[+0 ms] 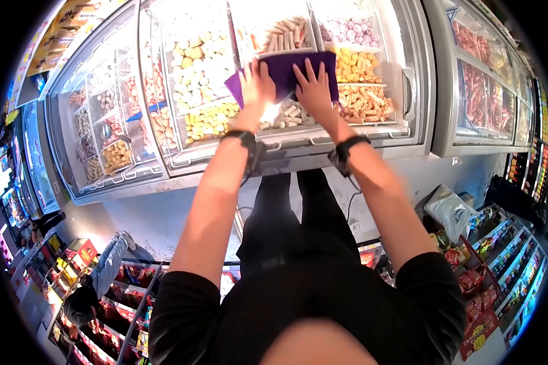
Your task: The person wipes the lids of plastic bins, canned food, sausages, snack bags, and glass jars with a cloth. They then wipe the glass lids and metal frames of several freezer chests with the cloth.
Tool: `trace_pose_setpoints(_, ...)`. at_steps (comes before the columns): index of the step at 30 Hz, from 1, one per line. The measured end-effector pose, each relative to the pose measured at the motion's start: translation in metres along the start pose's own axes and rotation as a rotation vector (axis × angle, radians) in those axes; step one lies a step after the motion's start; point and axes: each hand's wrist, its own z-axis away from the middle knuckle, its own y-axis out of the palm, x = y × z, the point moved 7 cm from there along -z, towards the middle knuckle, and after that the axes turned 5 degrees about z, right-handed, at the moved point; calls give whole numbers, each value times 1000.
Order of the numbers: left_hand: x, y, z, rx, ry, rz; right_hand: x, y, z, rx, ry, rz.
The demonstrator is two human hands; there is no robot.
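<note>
A purple cloth (281, 72) lies on the glass top of a chest freezer (225, 163), above compartments of frozen food. My left hand (257, 87) rests on the cloth's left part with its fingers spread. On the right part of the cloth, my right hand (313, 88) presses flat, fingers apart. Dark bands with small devices are strapped round both wrists. Under the glass, yellow pieces (210, 121) show to the left of my hands and orange-brown pieces (365, 103) to the right.
Another freezer (487, 91) adjoins on the right. Shelves of packaged goods (499, 243) stand at the lower right, near a white plastic bag (449, 210). At the lower left, a person (85, 301) is beside snack racks (134, 298).
</note>
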Motion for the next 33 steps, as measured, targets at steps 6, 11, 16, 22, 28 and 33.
trace_pose_setpoints(6,-25,-11,128,166,230,78,25,-11,105,195,-14,-28)
trace_pose_setpoints(11,3,-15,130,250,265,191,38,-9,121,322,-83,1)
trace_pose_setpoints(16,95,-31,33,225,-140,-165,63,6,-17,70,-248,-30)
trace_pose_setpoints(22,135,-33,21,-54,-440,-63,124,41,-72,204,-214,17)
trace_pose_setpoints(28,71,-20,116,-52,-128,-26,121,21,38,115,-477,-252)
trace_pose_setpoints(33,-38,3,125,150,118,30,23,-4,93,207,-287,-160)
